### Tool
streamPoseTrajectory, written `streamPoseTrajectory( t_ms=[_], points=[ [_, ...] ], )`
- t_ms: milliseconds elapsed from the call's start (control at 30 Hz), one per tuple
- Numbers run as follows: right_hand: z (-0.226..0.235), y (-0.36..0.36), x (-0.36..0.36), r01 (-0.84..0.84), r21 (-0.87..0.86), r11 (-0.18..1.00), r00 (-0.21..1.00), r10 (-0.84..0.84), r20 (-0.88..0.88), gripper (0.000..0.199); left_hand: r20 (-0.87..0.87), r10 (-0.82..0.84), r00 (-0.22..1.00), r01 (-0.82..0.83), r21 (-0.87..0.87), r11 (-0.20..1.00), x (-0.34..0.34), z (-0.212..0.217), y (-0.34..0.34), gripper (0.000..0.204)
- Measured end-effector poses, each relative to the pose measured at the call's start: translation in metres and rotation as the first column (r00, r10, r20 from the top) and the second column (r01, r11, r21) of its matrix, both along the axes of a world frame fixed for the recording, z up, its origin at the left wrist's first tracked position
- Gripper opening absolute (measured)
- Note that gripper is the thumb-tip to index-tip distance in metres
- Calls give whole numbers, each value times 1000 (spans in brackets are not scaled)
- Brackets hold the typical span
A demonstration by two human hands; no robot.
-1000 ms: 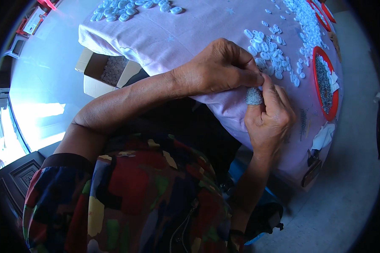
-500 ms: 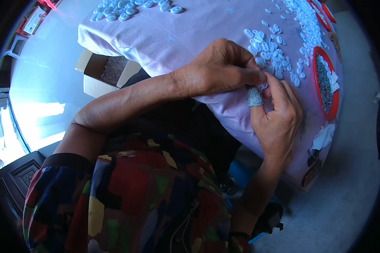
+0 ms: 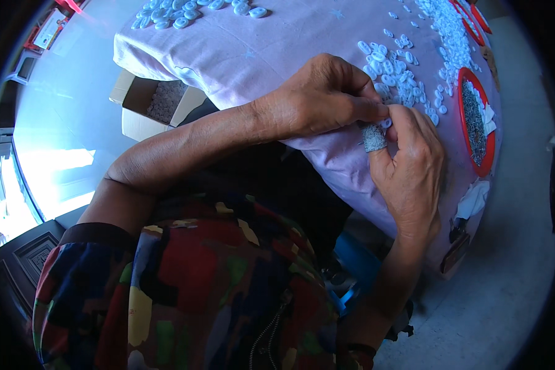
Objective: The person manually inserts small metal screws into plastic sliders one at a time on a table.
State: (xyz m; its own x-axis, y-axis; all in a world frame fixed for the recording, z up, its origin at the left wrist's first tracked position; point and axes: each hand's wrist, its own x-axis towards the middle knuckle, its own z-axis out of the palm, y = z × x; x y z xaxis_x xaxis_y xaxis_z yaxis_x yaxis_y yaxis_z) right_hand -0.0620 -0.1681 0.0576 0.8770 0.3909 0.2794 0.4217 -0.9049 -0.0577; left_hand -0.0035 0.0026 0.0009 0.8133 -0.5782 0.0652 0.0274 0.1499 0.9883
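Head view: small white piece (image 3: 385,123) pinched between left hand (image 3: 317,98) and right hand (image 3: 410,166) fingertips.

The tabletop cloth (image 3: 277,43) is pale purple. White little pieces (image 3: 401,80) lie at 1 o'clock. The tray (image 3: 488,157) rim is red. The finger cover (image 3: 374,137) is speckled grey.

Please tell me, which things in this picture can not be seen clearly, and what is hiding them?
Head view only:
- The small white piece pinched between the left hand and the right hand: the fingertips cover most of it, so its shape is unclear.
- Right thumb tip: hidden under a grey speckled cover.
- Contents of the red tray: grey bits too small to identify.
- Cardboard box: partly hidden by the pale purple cloth.
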Motion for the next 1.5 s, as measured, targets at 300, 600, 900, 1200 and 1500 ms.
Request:
streamPoseTrajectory(
  t_ms=[300, 600, 900, 1200, 1500],
  points=[
    [-6, -3, 3, -56, 67, 996, 998, 57, -24, 22, 81, -1, 997, 3, -30, 1000, 0, 0, 3, 13],
    [-15, -7, 4, -137, 50, 989, 989, 134, 57, 28, 89, 23, 996, -25, 16, 1000, -2, 0, 5, 12],
    [-19, -1, -4, -114, 149, 982, 979, 86, 186, 25, 6, -85, 996, 84, -174, 981, -2, 0, 8, 14],
    [-22, -9, -11, -131, 534, 835, 991, 88, 104, 35, 31, -99, 995, 103, -193, 976, 2, -6, 9, 16],
    [-39, -2, -17, 21, 924, 381, 998, 41, -40, 30, 135, 21, 991, 6, -197, 980, -4, -10, 0, 16]
  ],
)
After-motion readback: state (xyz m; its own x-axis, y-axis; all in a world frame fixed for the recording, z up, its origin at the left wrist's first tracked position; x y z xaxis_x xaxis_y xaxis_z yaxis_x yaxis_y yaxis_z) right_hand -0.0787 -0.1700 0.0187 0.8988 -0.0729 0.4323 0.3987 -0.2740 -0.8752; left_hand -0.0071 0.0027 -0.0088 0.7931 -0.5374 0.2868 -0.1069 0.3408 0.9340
